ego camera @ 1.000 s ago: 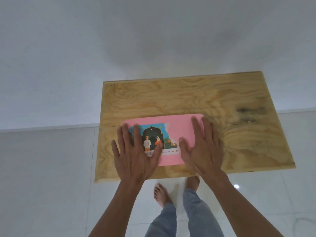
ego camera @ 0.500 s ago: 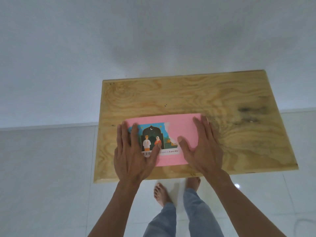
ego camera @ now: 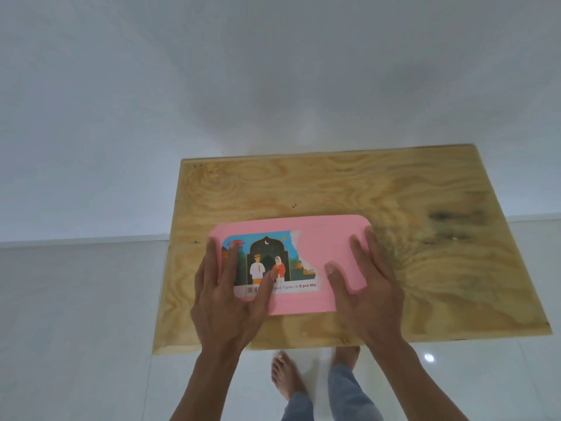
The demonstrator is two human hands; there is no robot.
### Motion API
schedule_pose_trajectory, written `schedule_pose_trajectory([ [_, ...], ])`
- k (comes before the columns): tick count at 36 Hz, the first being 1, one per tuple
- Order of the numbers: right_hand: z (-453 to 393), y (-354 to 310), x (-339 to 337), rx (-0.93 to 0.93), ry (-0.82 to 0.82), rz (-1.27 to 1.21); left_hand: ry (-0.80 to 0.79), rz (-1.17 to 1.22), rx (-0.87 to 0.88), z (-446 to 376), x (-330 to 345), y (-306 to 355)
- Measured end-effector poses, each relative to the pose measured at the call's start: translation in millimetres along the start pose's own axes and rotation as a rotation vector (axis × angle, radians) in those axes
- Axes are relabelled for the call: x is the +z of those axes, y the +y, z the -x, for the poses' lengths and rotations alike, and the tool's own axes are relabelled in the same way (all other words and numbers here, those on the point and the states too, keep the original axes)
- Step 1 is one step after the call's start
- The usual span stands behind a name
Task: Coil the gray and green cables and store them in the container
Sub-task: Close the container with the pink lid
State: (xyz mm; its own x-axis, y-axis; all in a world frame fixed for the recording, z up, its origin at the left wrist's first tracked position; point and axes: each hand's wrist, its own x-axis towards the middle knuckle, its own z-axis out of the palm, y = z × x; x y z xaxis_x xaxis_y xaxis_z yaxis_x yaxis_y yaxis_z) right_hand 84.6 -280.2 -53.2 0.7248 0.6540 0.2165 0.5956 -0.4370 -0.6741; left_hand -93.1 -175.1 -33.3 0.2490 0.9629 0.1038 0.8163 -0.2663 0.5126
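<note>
Pressing down with both hands, I have my palms flat on the pink lid [ego camera: 321, 238] of the container, which sits on the near half of the plywood counter [ego camera: 425, 253], a little left of its middle. My left hand [ego camera: 226, 299] covers the lid's left end, its fingers [ego camera: 212, 262] straight and close together, reaching up over the left edge of the printed label [ego camera: 273, 262], with the thumb angled across the label's lower strip beside the barcode. My right hand [ego camera: 368, 296] lies on the lid's right end, fingers stretched toward the far right corner and the thumb spread out onto the bare pink surface. Neither hand curls around anything; both are laid wide and flat against the lid.

The label shows two small figures under a dark arch with a crescent moon, and its right side is torn away, leaving plain pink plastic. The lid hides the inside of the container, so I cannot tell where the gray and green cables lie.

The counter's grain swirls in pale yellow, with a dark smudge toward the far right. Below its near edge I see my bare feet [ego camera: 285, 378] on the glossy white tiled floor [ego camera: 76, 329] and the cuffs of my blue jeans [ego camera: 349, 396]. A plain white wall [ego camera: 273, 86] rises behind the counter.
</note>
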Motion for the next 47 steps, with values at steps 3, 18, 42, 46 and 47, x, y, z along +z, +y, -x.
schedule_pose_trajectory([
  [3, -18.5, -0.3, 4.5, -0.003, 0.012, -0.008, 0.012, -0.015, 0.01, -19.8, 2.4, 6.3],
  [18, -153.6, -4.1, 37.8, 0.005, 0.044, -0.017, -0.013, -0.019, 0.036, -147.0, 34.7, 46.4],
  [42, -172.5, -0.2, 44.1, -0.071, -0.148, 0.322, -0.177, -0.326, 0.153, -168.6, 54.6, 45.4],
  [46, -172.6, -13.1, 34.1, -0.014, -0.293, 0.355, -0.217, -0.332, 0.169, -168.2, 44.5, 53.5],
  [47, -170.6, -19.4, 30.4, -0.014, -0.285, 0.339, -0.219, -0.308, 0.168, -166.3, 39.7, 56.2],
])
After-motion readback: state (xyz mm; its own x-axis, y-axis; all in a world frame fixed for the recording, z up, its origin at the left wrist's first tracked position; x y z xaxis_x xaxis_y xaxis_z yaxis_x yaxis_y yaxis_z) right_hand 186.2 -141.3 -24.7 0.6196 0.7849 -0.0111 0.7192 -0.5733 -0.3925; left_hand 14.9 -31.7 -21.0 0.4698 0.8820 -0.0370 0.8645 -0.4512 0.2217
